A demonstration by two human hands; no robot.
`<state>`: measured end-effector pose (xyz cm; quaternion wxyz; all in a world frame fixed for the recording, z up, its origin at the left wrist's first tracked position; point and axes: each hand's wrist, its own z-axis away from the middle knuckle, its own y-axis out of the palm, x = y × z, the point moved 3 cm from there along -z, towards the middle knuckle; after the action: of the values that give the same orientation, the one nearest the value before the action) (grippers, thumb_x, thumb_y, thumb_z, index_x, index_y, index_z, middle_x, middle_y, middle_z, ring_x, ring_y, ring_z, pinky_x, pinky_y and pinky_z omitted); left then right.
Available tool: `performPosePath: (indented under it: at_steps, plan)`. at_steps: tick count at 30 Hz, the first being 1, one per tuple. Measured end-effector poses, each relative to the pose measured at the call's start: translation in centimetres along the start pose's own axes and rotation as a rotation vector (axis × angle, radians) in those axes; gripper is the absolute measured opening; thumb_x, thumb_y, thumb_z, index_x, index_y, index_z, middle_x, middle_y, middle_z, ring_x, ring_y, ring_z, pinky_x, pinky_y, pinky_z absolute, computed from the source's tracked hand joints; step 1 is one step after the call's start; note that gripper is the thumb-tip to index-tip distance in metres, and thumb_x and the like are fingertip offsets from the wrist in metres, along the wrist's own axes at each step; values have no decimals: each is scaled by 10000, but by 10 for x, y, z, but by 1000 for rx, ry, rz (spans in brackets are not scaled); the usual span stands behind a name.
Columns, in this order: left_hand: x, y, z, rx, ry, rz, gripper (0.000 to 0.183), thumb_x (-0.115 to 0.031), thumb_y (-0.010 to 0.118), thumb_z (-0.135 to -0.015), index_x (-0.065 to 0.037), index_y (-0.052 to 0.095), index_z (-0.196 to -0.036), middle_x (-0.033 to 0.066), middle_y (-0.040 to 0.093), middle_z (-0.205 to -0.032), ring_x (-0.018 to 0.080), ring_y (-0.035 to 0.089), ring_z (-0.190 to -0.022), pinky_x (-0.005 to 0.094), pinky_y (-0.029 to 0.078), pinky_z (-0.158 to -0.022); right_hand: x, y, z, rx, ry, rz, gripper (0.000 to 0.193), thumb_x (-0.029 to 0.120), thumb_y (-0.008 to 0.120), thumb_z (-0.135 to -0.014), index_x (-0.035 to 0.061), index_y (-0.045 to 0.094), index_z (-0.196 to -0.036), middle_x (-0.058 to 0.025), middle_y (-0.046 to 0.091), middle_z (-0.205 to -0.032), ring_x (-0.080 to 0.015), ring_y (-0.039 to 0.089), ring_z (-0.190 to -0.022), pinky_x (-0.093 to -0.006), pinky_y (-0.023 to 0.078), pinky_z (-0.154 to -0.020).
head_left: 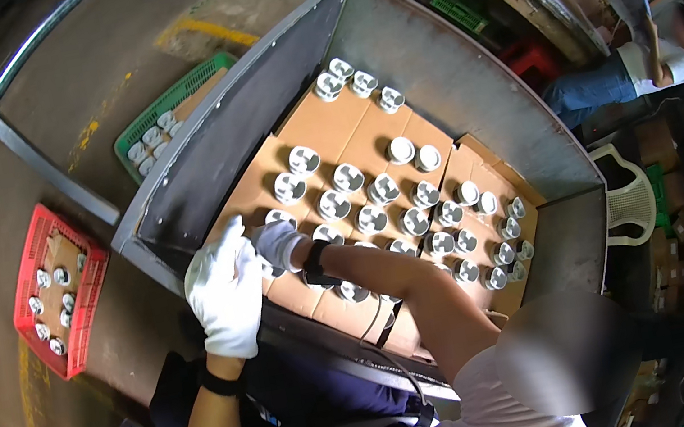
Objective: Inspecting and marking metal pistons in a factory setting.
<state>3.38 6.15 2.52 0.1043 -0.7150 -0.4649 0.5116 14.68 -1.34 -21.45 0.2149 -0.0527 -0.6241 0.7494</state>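
**Metal bin (419, 26) with cardboard lining, loaded**

Bin: open-topped, four-sided, grey metal walls, worn; the left wall's inner face dark. Lining: brown cardboard sheets (355, 131) laid flat across the bed, seams showing; at the right, a separate cardboard piece (501, 171) with a raised edge along its far side.

On the lining: several dozen short, silvery metal cylinders (347, 178), spaced singly and in loose rows. Far end: a cluster of four (364, 83). Centre: the main spread, most showing recessed, patterned upper ends; beyond it, a pair (400, 150) with smooth round tops. Right: a closer-set group. Near side: further pieces, partly hidden.
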Motion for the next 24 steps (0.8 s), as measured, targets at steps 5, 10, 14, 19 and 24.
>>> performPosePath:
  at_steps: [5,10,14,19,24]
  plan:
    - [-7,-2,-4,24,-1,125,326,63,658,-816,-6,687,-1133,128,714,-954,237,671,-811,337,532,-756,-119,-115,45,392,258,148,223,182,642,-786,55,760,-926,-123,734,-867,-341,715,-842,-450,556,-642]
    - [-11,16,-11,50,11,150,372,79,659,-773,-36,695,-1125,114,710,-872,256,665,-747,358,525,-691,-346,-204,111,213,763,198,414,426,608,-891,70,718,-1069,-161,712,-1045,-371,684,-976,-438,559,-805]
    - [-9,15,-9,130,-64,81,403,85,630,-767,-41,687,-1146,111,706,-884,258,655,-758,362,516,-720,-436,-196,144,-280,1131,-36,252,217,618,-854,66,736,-1017,-182,702,-1054,-384,668,-1007,-412,551,-840]
    - [-8,13,-3,214,-161,42,442,84,593,-753,-43,672,-1168,111,689,-900,256,655,-772,368,518,-740,-455,-111,133,-413,1159,-215,285,293,603,-878,82,728,-1023,-190,684,-1101,-392,642,-1045,-427,523,-880]
    - [-12,12,-5,255,-218,5,473,95,572,-720,-60,672,-1155,96,661,-867,256,681,-809,349,530,-730,-425,-84,121,-547,1156,-424,220,221,544,-894,167,678,-1061,-164,688,-1066,-387,640,-981,-423,498,-851]
